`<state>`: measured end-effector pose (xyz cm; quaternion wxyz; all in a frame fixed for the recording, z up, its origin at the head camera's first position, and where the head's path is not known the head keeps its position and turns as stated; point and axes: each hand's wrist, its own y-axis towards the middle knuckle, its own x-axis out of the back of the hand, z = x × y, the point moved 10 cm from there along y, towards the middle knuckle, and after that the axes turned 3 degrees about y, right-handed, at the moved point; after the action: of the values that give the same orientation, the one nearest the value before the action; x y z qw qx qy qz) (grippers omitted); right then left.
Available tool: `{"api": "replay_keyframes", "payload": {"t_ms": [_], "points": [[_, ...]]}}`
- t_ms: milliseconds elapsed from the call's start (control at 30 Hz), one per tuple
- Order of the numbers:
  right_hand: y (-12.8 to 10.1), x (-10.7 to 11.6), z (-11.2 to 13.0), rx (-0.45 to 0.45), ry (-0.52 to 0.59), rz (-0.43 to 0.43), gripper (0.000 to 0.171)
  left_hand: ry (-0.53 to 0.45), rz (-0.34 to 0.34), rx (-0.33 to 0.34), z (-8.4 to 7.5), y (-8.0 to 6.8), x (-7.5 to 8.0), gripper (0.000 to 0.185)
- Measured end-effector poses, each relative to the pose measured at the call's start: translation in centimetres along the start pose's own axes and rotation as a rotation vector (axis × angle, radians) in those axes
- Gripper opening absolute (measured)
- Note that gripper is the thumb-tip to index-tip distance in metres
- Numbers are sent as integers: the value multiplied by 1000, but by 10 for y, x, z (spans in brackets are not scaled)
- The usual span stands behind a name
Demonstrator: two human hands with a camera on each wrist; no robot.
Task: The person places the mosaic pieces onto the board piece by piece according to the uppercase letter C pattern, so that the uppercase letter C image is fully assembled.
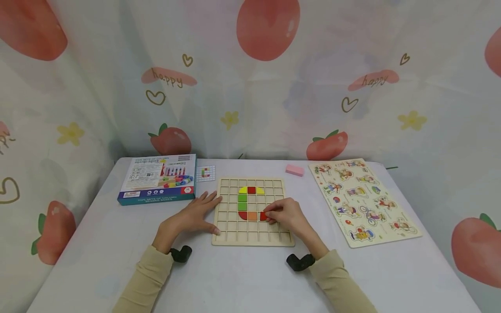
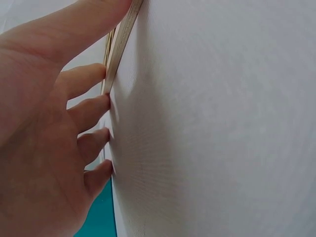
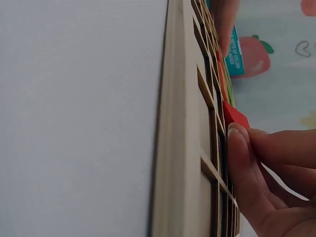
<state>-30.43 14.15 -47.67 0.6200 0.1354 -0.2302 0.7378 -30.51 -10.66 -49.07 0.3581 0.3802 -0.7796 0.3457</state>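
Note:
A wooden grid board (image 1: 231, 237) lies on the white table, with yellow, dark red, green, red and orange tiles set in its cells in a C-like shape. Between thumb and index finger, my right hand (image 1: 287, 216) pinches a red tile (image 3: 236, 116), tilted at a cell just right of the orange tile (image 1: 252, 216). My left hand (image 1: 195, 215) rests at the board's left edge, fingers spread, with the thumb at the lower left corner. In the left wrist view, the thumb and index finger touch the board's side (image 2: 118, 54).
A teal-edged box (image 1: 156, 180) lies at the back left, beside a small pattern card (image 1: 205, 173) with a coloured figure. A pink block (image 1: 294, 170) sits behind the board. On the right lies a wooden picture puzzle (image 1: 362, 204). A printed curtain (image 1: 250, 108) hangs behind the table.

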Motion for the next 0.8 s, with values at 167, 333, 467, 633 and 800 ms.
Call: {"api": "replay_keyframes", "payload": {"t_ms": [167,333,467,633,800], "points": [[-1,-4,4,24,-42,-8,8,0,2,6,-2,-1,0,106],[-2,-8,10,66,-105,-16,10,2,0,7,-1,0,-1,105],[-3,-10,12,85,-155,-19,12,0,-3,5,0,0,-1,105],[-5,-12,17,137,-215,-19,14,0,-3,7,0,0,-1,105],[-5,-13,19,160,-246,-17,14,4,-2,7,0,0,-1,106]]}}
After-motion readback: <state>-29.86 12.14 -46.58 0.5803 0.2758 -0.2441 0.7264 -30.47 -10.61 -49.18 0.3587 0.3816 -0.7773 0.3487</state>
